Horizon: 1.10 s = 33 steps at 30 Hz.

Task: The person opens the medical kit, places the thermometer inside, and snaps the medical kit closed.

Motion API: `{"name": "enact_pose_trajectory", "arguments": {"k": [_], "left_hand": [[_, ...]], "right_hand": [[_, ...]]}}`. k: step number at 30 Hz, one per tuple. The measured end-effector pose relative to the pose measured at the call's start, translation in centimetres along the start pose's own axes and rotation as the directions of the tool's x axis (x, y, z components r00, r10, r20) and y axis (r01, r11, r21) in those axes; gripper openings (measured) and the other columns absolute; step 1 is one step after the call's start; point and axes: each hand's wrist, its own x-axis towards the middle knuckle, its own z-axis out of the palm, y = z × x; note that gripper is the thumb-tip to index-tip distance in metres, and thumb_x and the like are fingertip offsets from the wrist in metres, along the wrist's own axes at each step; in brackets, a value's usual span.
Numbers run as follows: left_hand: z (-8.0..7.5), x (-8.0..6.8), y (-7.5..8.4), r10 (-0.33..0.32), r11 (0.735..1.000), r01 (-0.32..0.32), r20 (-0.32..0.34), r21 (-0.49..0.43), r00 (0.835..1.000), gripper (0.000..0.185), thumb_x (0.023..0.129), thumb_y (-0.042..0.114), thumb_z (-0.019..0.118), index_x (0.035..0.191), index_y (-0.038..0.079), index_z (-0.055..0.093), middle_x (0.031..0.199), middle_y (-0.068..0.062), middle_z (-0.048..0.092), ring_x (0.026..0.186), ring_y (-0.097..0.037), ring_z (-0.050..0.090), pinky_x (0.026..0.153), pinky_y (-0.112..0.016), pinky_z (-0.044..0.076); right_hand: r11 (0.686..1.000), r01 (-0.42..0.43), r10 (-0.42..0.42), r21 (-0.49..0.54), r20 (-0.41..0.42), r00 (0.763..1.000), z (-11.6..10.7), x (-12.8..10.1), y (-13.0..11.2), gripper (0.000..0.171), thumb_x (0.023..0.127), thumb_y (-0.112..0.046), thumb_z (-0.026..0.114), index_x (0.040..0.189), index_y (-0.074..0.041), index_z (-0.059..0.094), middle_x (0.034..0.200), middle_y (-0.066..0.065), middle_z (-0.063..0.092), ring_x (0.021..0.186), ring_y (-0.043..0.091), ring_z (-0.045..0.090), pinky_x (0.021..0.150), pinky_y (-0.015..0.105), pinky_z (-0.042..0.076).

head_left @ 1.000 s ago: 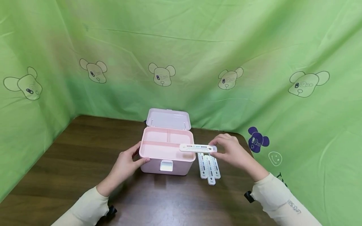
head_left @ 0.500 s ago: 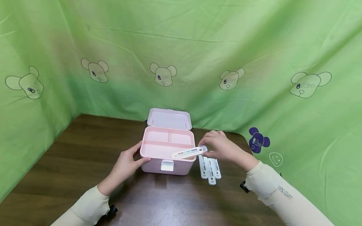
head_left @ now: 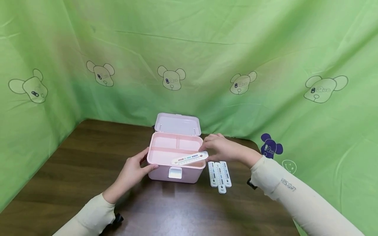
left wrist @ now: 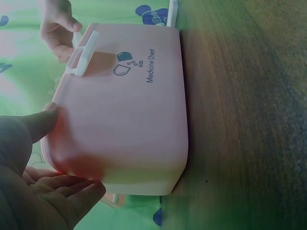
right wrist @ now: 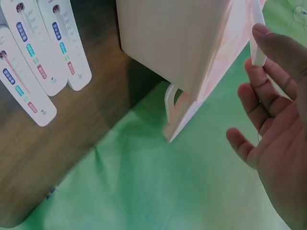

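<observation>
A pink medicine chest (head_left: pixel 177 176) stands on the table with its lid (head_left: pixel 178 124) raised and a divided tray (head_left: pixel 165 155) inside. My left hand (head_left: pixel 134 168) holds its left front corner, thumb on the front and fingers along the side. Over the right part of the tray's front compartment slants a white thermometer (head_left: pixel 189 159), its left end lower. My right hand (head_left: pixel 221 149) pinches the thermometer's right end; in the right wrist view the thumb (right wrist: pixel 280 48) presses on it opposite the fingers. Beside the chest, 3 more thermometers (head_left: pixel 219 178) lie next to each other.
The dark wooden table (head_left: pixel 88 154) reaches back to a green curtain (head_left: pixel 203 42) with bear-head prints, which hangs behind and at both sides. A white latch (head_left: pixel 175 172) sits on the chest's front.
My right hand has moved left with the thermometer, which has turned from level to slanted and come down over the tray. The left hand keeps its place on the chest.
</observation>
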Motion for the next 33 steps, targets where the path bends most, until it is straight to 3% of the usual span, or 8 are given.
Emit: {"name": "enact_pose_trajectory", "arguments": {"k": [7,15,26,33], "left_hand": [[-0.2,0.0,0.3,-0.004,1.000,0.004,0.007,-0.008,1.000,0.086,0.084,0.032,0.086,0.153,0.000,0.045,0.148,-0.017,0.055,0.130,-0.031,0.061,0.102,-0.045,0.055],[-0.2,0.1,0.3,-0.007,1.000,0.007,0.008,0.001,1.000,0.085,0.085,0.031,0.086,0.152,-0.001,0.045,0.148,-0.018,0.055,0.129,-0.031,0.061,0.103,-0.044,0.054],[-0.3,0.3,0.2,0.003,1.000,-0.003,0.007,0.007,1.000,0.086,0.085,0.033,0.086,0.152,0.000,0.045,0.150,-0.017,0.053,0.130,-0.030,0.060,0.102,-0.044,0.055],[-0.2,0.3,0.0,0.006,1.000,-0.006,0.009,0.009,1.000,0.085,0.085,0.033,0.086,0.153,0.001,0.046,0.149,-0.016,0.054,0.129,-0.030,0.061,0.102,-0.044,0.055]], "right_hand": [[0.998,0.032,-0.034,0.047,0.045,0.998,-0.1,1.5,-0.3,0.034,0.084,-0.024,0.085,0.116,-0.018,0.075,0.112,-0.009,0.069,0.119,0.018,0.056,0.104,0.047,0.039],[0.994,0.066,-0.072,0.090,0.066,0.995,0.7,3.1,-0.4,0.032,0.084,-0.020,0.083,0.115,-0.015,0.076,0.106,-0.009,0.070,0.114,0.014,0.058,0.105,0.046,0.037],[0.993,0.048,-0.060,0.106,0.114,0.992,2.0,5.9,-1.6,0.030,0.085,-0.025,0.083,0.113,-0.018,0.075,0.105,-0.014,0.070,0.116,0.012,0.057,0.111,0.049,0.034],[0.995,0.072,-0.080,0.076,0.106,0.991,2.8,6.8,-1.9,0.031,0.083,-0.027,0.085,0.112,-0.019,0.075,0.102,-0.016,0.070,0.111,0.011,0.058,0.108,0.047,0.036]]}}
